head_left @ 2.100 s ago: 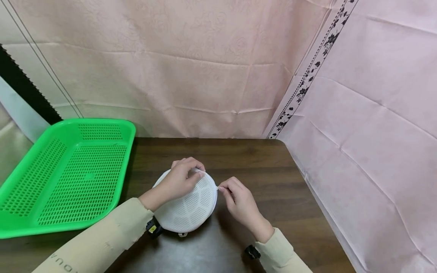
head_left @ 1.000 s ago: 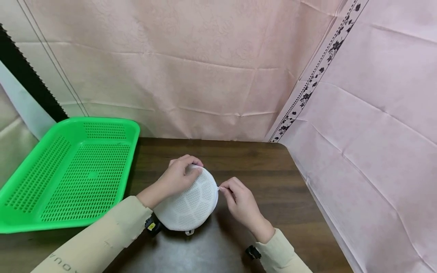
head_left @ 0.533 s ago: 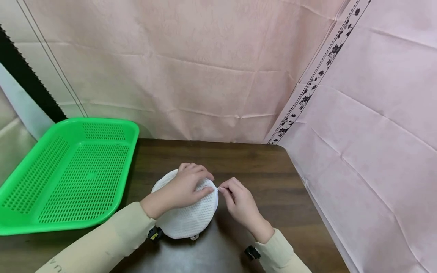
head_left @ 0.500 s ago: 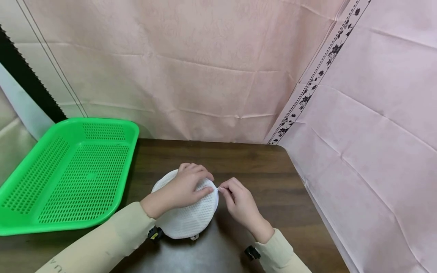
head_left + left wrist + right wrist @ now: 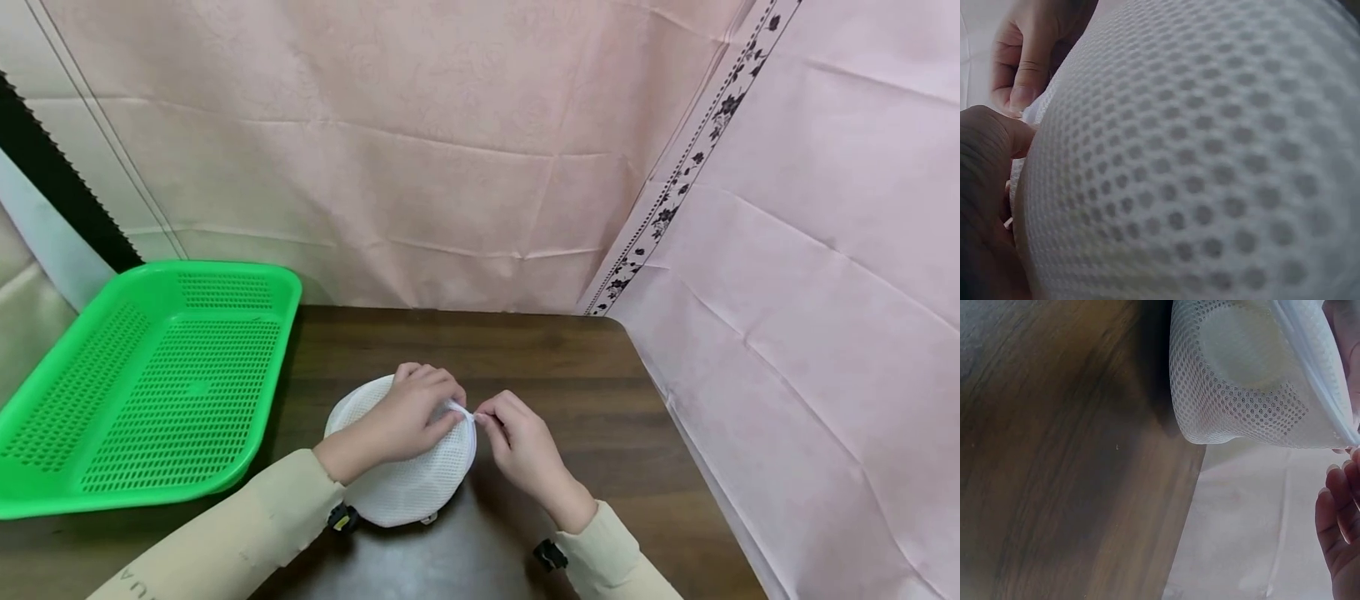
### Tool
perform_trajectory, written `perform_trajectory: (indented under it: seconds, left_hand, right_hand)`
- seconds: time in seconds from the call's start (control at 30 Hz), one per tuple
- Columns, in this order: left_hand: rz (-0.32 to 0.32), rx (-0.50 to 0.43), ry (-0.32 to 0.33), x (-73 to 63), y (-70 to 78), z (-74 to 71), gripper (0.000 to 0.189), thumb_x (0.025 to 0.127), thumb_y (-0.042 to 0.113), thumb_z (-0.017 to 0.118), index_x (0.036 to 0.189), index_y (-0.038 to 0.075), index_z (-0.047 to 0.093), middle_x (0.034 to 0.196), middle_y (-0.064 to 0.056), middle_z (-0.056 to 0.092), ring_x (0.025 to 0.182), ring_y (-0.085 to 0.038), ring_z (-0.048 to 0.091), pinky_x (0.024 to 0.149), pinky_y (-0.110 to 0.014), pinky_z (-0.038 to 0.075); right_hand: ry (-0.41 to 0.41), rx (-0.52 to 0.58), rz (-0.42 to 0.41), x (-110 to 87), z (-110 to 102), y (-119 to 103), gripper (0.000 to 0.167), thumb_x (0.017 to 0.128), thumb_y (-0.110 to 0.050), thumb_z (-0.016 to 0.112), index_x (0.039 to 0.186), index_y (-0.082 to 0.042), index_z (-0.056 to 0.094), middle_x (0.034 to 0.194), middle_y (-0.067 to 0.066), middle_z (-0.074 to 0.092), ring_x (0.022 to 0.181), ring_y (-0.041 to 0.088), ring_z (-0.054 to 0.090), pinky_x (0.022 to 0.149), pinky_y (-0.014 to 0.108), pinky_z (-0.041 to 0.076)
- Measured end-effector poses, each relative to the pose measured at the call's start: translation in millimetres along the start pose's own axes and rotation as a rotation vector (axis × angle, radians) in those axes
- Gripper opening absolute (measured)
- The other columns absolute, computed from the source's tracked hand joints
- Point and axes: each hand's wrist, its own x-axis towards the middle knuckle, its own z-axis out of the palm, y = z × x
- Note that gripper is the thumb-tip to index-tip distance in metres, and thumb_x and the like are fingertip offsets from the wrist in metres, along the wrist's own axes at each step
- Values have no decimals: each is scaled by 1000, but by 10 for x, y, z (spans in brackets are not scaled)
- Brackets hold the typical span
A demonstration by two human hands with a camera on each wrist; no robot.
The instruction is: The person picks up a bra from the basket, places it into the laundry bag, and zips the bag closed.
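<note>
A round white mesh laundry bag (image 5: pixel 416 479) sits on the table, bulging. Its zipper (image 5: pixel 1313 362) runs round the upper rim, seen from the side in the right wrist view. My left hand (image 5: pixel 412 417) lies over the top of the bag and pinches its rim between thumb and fingers. At the rim's right side, my right hand (image 5: pixel 525 446) pinches the small zipper pull with thumb and forefinger. A pale round shape shows inside through the mesh in the right wrist view; what it is I cannot tell. Mesh fills most of the left wrist view.
A green perforated plastic basket (image 5: pixel 281 367) stands on the left of the brown wooden table (image 5: pixel 555 350). Pink cloth (image 5: pixel 450 183) hangs behind the table and along its right side.
My left hand has shifted along the bag from its upper edge toward the right hand, and the rim now puckers up between the hands. The right hand has stayed nearly in place.
</note>
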Motion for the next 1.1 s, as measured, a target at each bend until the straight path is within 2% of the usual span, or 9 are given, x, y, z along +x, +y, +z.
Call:
perform_trajectory:
  seconds: [0.23,0.5,0.63,0.83,1.1]
  left_hand:
    - [36,45,31,-16,-21,24,3,95,21,61,97,21,59,96,11,55,96,-12,50,96,-43,27]
    - [60,13,57,-12,-55,42,5,95,20,62,95,22,58,94,12,54,93,-11,50,94,-43,28]
    - [48,-17,84,-6,-93,47,5,94,19,63,95,21,59,95,12,56,93,-11,51,93,-43,29]
    - [26,-57,91,3,-128,41,6,94,18,64,95,19,59,96,12,57,93,-11,51,92,-43,29]
    - [-11,-124,128,-12,-232,23,10,91,13,67,94,18,58,93,13,56,86,-10,49,92,-45,28]
  right_hand:
    - [1,-5,-12,23,21,-5,5,96,-16,61,94,-13,63,91,-7,57,77,6,50,69,17,42]
    - [3,-17,-23,26,29,2,3,94,-13,63,93,-10,64,90,-6,58,78,7,51,70,19,43]
    - [-11,-33,-24,21,6,5,3,93,-9,65,92,-12,63,89,-7,58,78,7,50,70,19,43]
    - [-20,-35,-12,2,-6,5,6,91,-7,66,92,-11,63,89,-7,58,77,7,50,69,19,43]
    - [-29,-57,-14,-1,-14,5,6,91,-8,66,91,-13,63,89,-7,58,78,7,51,70,21,45]
